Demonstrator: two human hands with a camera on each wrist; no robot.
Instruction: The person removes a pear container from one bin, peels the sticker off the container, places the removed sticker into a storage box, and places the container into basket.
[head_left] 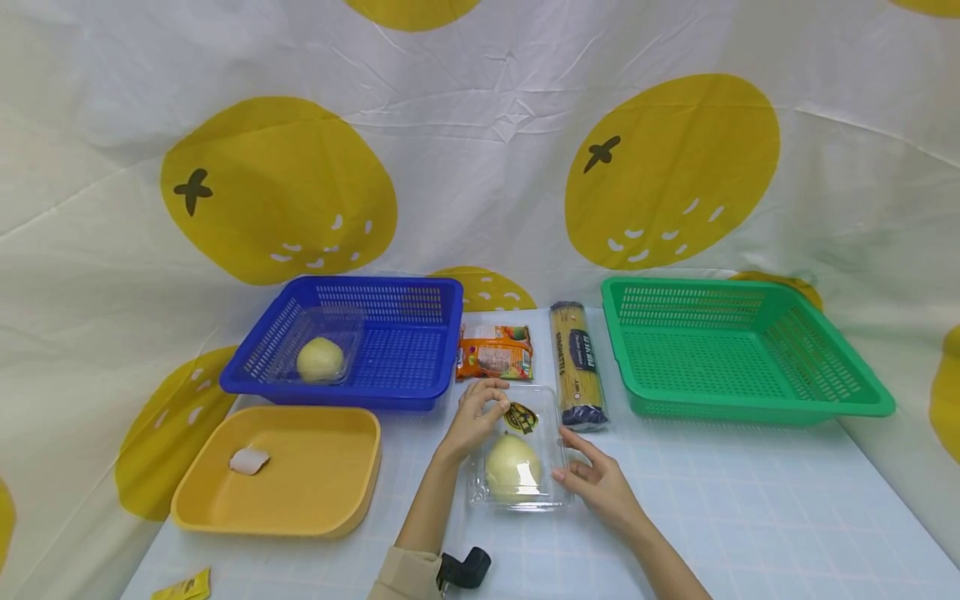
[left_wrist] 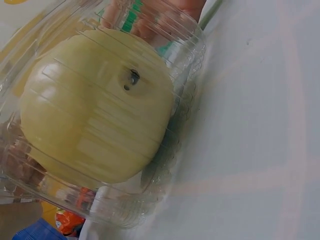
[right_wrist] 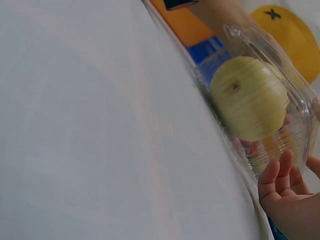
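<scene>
A clear plastic clamshell box (head_left: 546,450), its lid bearing a black and gold label (head_left: 521,417), is at the table's middle in the head view. Inside lies one round pale yellow fruit (head_left: 513,468), whose dark-marked end (left_wrist: 131,79) faces the left wrist camera. My left hand (head_left: 476,421) holds the box's upper left edge with bent fingers. On the opposite side, my right hand (head_left: 596,479) holds the right edge, index finger toward the upper corner and thumb lower down. In the right wrist view its lower fingers (right_wrist: 284,175) curl beside the box wall.
A blue basket (head_left: 405,392) contains another clear box with a pale fruit (head_left: 320,360). A yellow tray (head_left: 322,500) contains a crumpled scrap (head_left: 249,460). Beyond the hands lie an orange packet (head_left: 495,352) and spaghetti (head_left: 579,367); a green basket (head_left: 750,407) stands right, a yellow sachet (head_left: 183,587) front left.
</scene>
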